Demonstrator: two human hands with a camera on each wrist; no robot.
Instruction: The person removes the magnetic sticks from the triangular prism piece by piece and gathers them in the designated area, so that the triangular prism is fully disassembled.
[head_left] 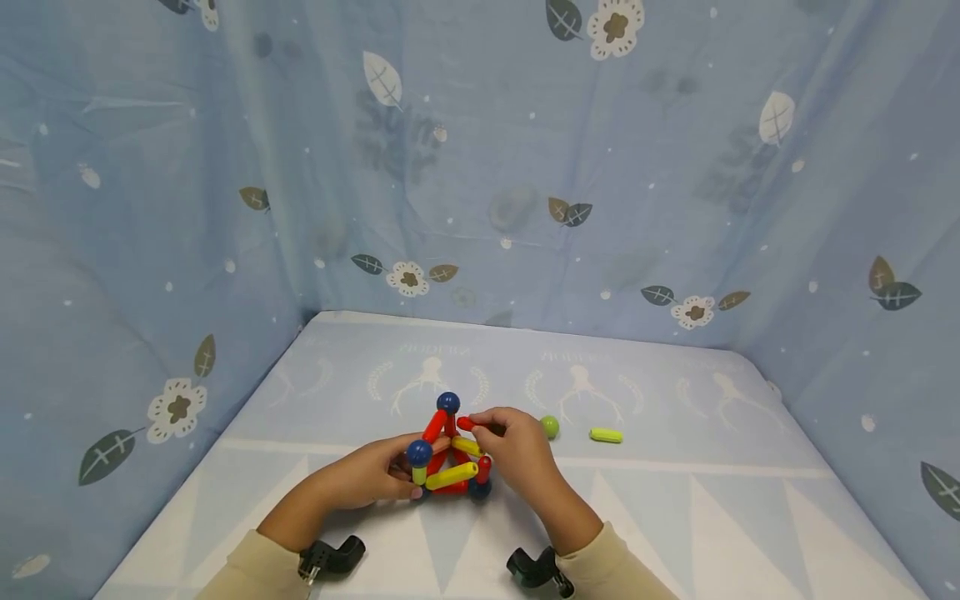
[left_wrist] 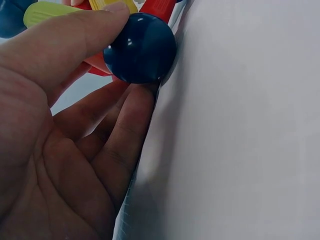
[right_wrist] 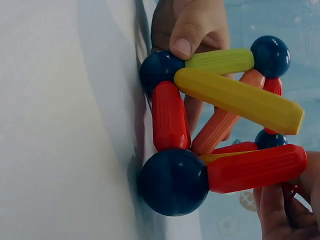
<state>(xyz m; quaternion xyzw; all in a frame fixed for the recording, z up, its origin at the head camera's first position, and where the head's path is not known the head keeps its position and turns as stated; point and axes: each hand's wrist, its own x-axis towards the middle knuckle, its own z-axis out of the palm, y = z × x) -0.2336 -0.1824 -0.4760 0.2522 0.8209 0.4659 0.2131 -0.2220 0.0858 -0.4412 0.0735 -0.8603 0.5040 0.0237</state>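
A frame of magnetic building rods and balls stands on the table between the hands. My left hand (head_left: pixel 371 475) holds its left side, the thumb on a low blue ball (left_wrist: pixel 141 48) with fingers behind and below it. A lime rod (right_wrist: pixel 220 61) runs from that ball to another blue ball (head_left: pixel 419 453). One long yellow rod (right_wrist: pixel 240 100) and a red rod (right_wrist: pixel 257 168) have free ends. Near the top blue ball (head_left: pixel 448 402), my right hand (head_left: pixel 517 446) pinches a small red rod (head_left: pixel 466 423) between thumb and fingers; its far end is hidden.
A green ball (head_left: pixel 550 427) and a loose lime rod (head_left: pixel 606 435) lie on the table, right of the right hand. The patterned tablecloth (head_left: pixel 675 533) covers the table. Blue printed curtains (head_left: pixel 480 167) close off the back and both sides.
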